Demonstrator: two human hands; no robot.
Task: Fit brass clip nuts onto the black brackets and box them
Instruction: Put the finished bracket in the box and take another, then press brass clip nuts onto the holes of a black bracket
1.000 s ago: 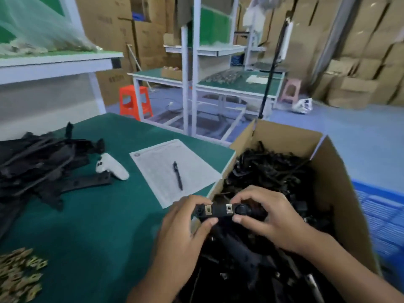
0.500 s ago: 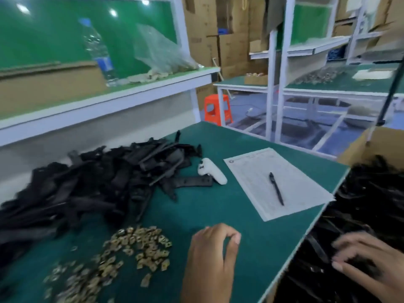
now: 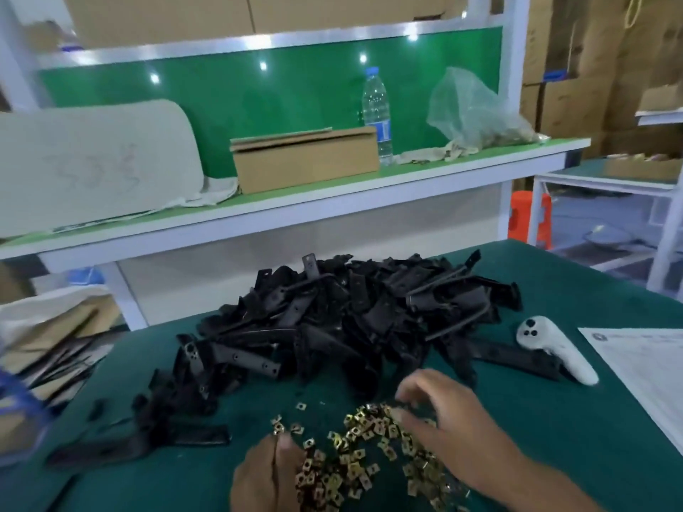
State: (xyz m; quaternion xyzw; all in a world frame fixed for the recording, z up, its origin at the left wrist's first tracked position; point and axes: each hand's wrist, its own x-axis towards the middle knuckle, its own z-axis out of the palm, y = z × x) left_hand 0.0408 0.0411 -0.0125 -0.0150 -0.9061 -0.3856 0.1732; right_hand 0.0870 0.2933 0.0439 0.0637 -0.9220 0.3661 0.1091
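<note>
A loose heap of small brass clip nuts (image 3: 362,456) lies on the green table (image 3: 554,430) close to me. Behind it sits a big pile of black brackets (image 3: 351,319), with a few single brackets (image 3: 140,441) strewn to the left. My right hand (image 3: 451,423) hovers over the nuts with fingers spread, its fingertips touching the top of the heap. My left hand (image 3: 262,482) rests at the heap's near left edge with fingers curled together; I cannot see whether it holds a nut. The packing box is out of view.
A white handheld controller (image 3: 554,349) lies right of the brackets, beside a paper sheet (image 3: 646,367). The raised shelf carries a cardboard box (image 3: 306,160), a water bottle (image 3: 377,112) and a plastic bag (image 3: 476,112). At far left an open carton (image 3: 55,349) holds black strips.
My view swung left, from the box to the table. Both hands let go of the bracket over the box and moved onto the brass nut heap.
</note>
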